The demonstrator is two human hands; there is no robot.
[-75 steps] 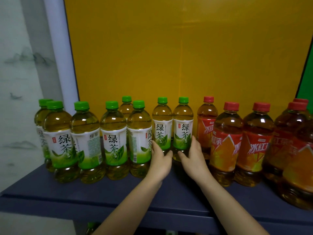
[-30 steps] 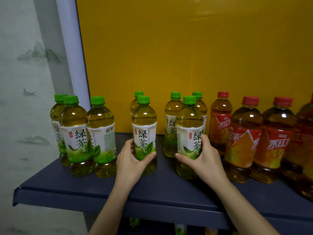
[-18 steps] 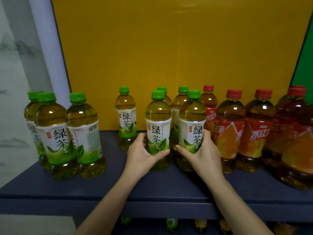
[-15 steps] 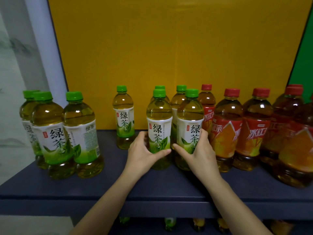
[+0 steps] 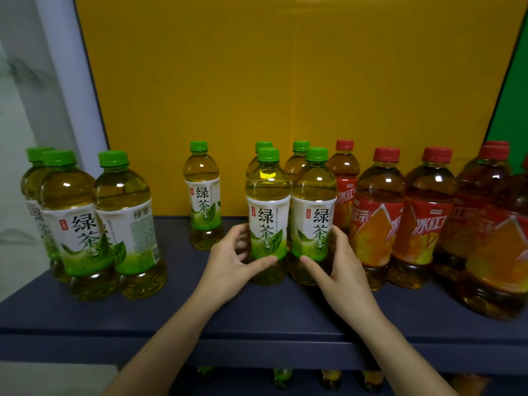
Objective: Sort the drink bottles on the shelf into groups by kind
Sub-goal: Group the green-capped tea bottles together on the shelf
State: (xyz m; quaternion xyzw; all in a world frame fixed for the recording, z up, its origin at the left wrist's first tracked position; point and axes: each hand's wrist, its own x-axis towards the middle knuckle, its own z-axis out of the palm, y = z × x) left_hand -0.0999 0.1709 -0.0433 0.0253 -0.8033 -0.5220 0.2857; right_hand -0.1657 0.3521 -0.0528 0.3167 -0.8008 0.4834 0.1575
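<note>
The green tea bottles [image 5: 267, 215] are clear, glossy plastic with bright highlights on their shoulders, smooth white-and-green film labels and ridged green plastic caps [image 5: 268, 154]. The red tea bottles [image 5: 378, 218] are the same shiny clear plastic, wrapped in slick red-and-orange labels under ridged red caps [image 5: 386, 154]. The shelf [image 5: 257, 318] looks painted dark blue-grey, smooth and matt. The yellow back panel [image 5: 285, 95] is flat and matt, with a faint vertical seam.
</note>
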